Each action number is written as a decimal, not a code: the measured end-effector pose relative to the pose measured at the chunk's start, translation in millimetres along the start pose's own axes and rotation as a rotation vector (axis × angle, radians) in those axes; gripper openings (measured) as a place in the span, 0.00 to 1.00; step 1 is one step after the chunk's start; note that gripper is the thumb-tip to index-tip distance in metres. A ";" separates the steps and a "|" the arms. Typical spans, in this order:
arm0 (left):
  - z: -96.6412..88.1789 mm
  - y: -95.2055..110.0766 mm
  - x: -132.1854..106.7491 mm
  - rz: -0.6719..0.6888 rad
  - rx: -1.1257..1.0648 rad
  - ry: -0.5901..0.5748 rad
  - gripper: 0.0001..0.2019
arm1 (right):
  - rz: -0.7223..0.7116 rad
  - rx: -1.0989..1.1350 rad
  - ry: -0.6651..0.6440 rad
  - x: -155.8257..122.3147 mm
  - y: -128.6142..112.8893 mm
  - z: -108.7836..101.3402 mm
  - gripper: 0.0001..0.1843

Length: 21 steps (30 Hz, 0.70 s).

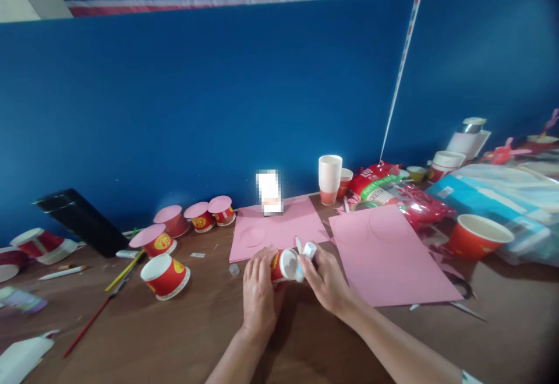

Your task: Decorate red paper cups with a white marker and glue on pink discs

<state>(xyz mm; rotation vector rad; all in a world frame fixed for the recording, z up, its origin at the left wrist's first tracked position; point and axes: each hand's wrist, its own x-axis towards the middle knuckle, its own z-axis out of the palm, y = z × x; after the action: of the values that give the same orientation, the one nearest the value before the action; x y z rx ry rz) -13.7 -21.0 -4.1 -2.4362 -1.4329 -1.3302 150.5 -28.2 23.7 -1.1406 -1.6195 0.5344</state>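
Note:
My left hand [258, 286] is wrapped round a small red paper cup [285, 265] lying on its side, its white bottom turned toward me. My right hand [325, 279] is closed on a small white glue tube [307, 252], its tip at the cup's bottom rim. Both hands rest over the brown table [196, 337], just in front of a pink paper sheet [279, 226] with a circle cut out of it.
A second pink sheet [388, 256] lies to the right, scissors [458, 285] at its edge. Several upturned red cups [165, 276], some capped in pink, stand to the left with pencils [63, 271]. A blue partition [218, 98] backs the table; cups and packets crowd the right.

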 end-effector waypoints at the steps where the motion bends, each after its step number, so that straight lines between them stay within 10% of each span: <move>1: 0.8 0.3 -0.1 -0.030 -0.021 0.001 0.26 | 0.050 0.110 -0.016 0.2 -0.6 0.6 0.16; 10: 8.5 10.1 3.1 -0.537 -0.326 -0.044 0.28 | 0.190 0.208 0.381 6.3 15.1 4.6 0.13; 21: 0.8 17.0 7.1 -0.543 -0.422 -0.134 0.21 | -0.303 -0.058 0.124 -8.7 -5.4 -0.4 0.07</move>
<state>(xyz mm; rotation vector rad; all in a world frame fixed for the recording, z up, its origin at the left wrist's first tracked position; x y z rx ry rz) 0.6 -25.5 6.6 -2.5086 -2.1594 -1.7471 148.8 -38.3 23.9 -0.9273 -1.6685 0.2170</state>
